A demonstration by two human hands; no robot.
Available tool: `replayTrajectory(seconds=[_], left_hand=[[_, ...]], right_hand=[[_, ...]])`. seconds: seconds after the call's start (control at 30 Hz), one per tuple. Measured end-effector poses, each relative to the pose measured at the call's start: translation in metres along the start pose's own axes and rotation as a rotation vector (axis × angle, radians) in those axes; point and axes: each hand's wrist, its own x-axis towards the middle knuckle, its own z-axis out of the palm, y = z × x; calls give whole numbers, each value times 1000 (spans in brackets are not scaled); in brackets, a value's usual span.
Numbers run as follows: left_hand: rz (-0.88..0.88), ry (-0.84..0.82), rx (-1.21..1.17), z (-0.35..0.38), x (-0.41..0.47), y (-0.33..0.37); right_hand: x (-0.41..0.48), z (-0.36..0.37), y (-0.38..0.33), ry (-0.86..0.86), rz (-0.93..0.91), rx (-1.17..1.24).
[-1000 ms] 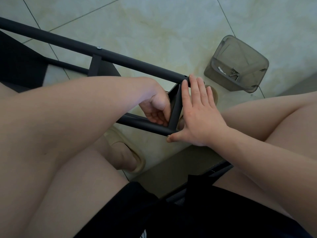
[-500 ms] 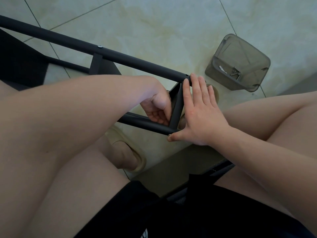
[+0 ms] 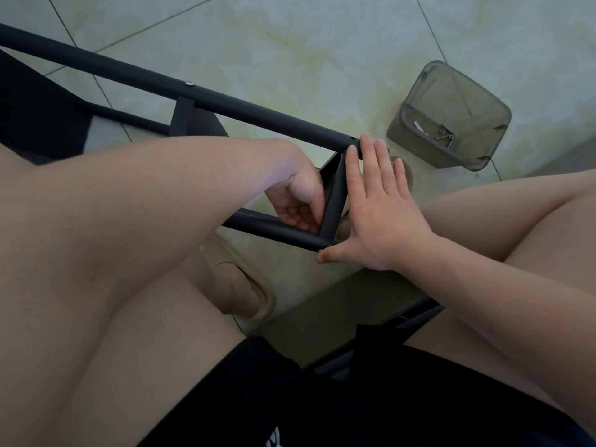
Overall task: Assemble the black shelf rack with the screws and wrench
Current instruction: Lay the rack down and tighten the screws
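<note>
Little has shifted: right hand (image 3: 380, 214) lies flat as before, fingers straight, bracing the black shelf rack (image 3: 258, 114) low over the tile (image 3: 290, 43). Left hand (image 3: 296, 198) curls inside the corner; contents hidden. Tubing looks stiff, smooth; hold beside joints

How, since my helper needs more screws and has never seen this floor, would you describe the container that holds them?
Find the pale tiled floor beyond the black rack frame. Just past the fingertips of the right hand, toward the upper right, stands a smoky grey see-through plastic tub. It is the only container there, squarish with rounded corners, small silver screws inside.
</note>
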Motion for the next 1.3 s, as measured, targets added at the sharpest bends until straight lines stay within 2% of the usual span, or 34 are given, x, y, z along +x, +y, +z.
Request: replayTrajectory(seconds=[0.33,0.5,0.7,1.3], left_hand=[[-6,-20,61,-2,-3,2],[-3,35,93,-1,0,5],[38,-11,60,-3,-2,6],[-23,-9,64,-5,-2,0]], right_hand=[[0,0,0,-1,5,-2],[0,0,0,1,6,3],[0,0,0,2,7,1],[0,-1,-2,-4,12,3]])
